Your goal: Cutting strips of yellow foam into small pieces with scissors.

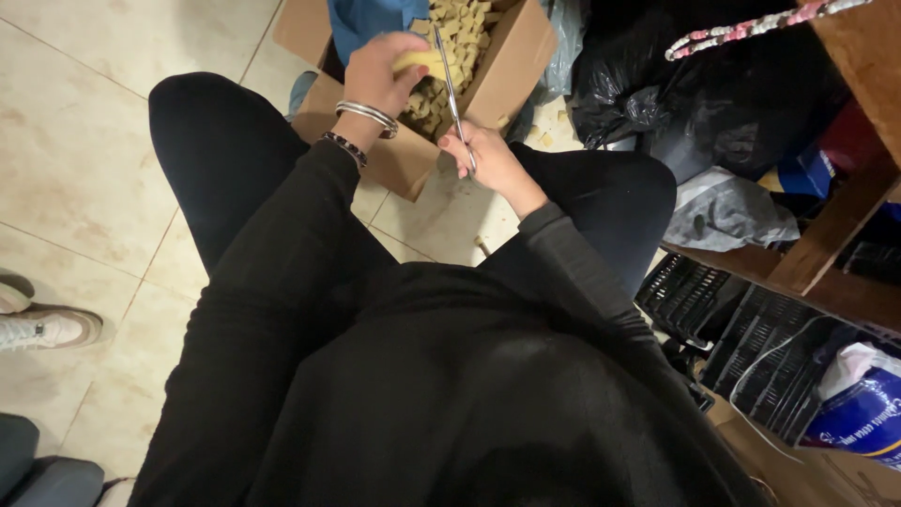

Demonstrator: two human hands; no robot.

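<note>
left hand (380, 70): closed on pale yellow foam piece (419, 62) | right hand (488, 155): gripping open steel scissors (452, 94) | beneath: cardboard box (511, 56) of small tan foam cubes (450, 42)

Clutter around the seated worker

Right of the grip, a black plastic bag (657, 84) slumps against a wooden shelf unit (826, 249), with a grey bag (737, 211) lying just below it and black plastic crates (741, 338) lower down; a blue-and-white sack (863, 408) sits at the far lower right. Up and to the right of the grip, a pink-and-white beaded cord (751, 26) hangs over the shelf edge. Well to the lower left, a white sneaker (42, 324) rests on the beige floor tiles (84, 141).
</note>
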